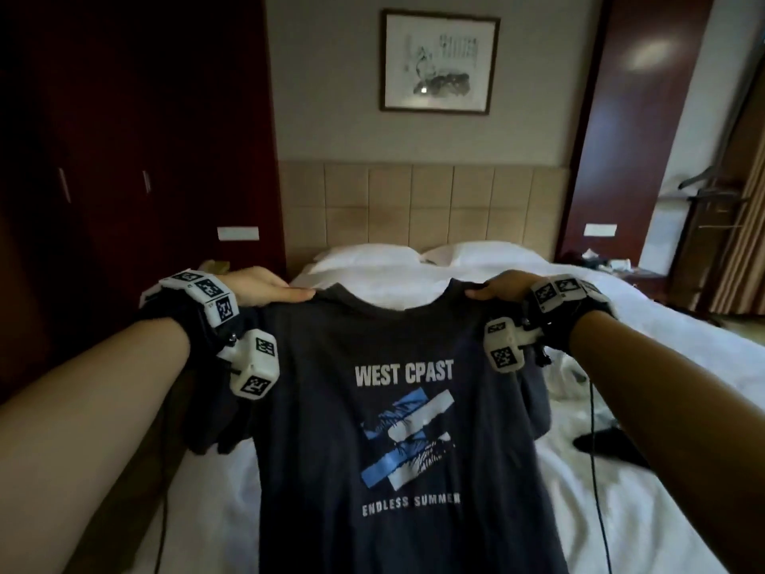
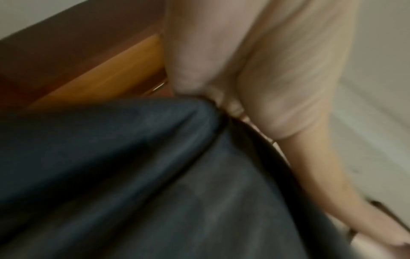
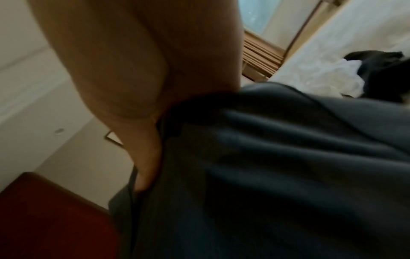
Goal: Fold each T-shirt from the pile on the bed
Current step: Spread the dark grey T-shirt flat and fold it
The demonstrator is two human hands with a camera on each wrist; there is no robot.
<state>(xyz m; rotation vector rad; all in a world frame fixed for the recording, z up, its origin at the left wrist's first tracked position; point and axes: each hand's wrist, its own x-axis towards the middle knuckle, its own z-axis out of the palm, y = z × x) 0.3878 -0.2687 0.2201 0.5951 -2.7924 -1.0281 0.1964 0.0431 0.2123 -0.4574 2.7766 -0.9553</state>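
Between your two hands hangs a dark navy T-shirt [image 1: 372, 408], held up over the bed [image 1: 621, 470] with its printed side toward you: white lettering "WEST CPAST", a blue and white graphic, then "ENDLESS SUMMER" lower down. Your left hand [image 1: 258, 288] pinches the shoulder seam just left of the collar, its fingers [image 1: 296, 292] stretched along the top edge; the left wrist view, though blurred, shows the thumb and fingers [image 2: 288, 87] closed on a peak of the dark cloth. Your right hand [image 1: 503, 287] grips the other shoulder just right of the collar, fingers [image 1: 480, 292] curled over the fabric, and the right wrist view shows the cloth bunched against the palm. Below your fingers the shirt drops straight, the sleeves hanging loose under each wrist and its lower part running out of the head view.

Beyond your fingertips lie two white pillows [image 1: 414, 254] against a tan padded headboard [image 1: 422, 205], with a framed picture [image 1: 439, 62] on the wall above. Past your right hand, on the bed, sit crumpled white and black garments [image 3: 355, 77], and a thin black cable [image 1: 596, 470] trails across the sheet.
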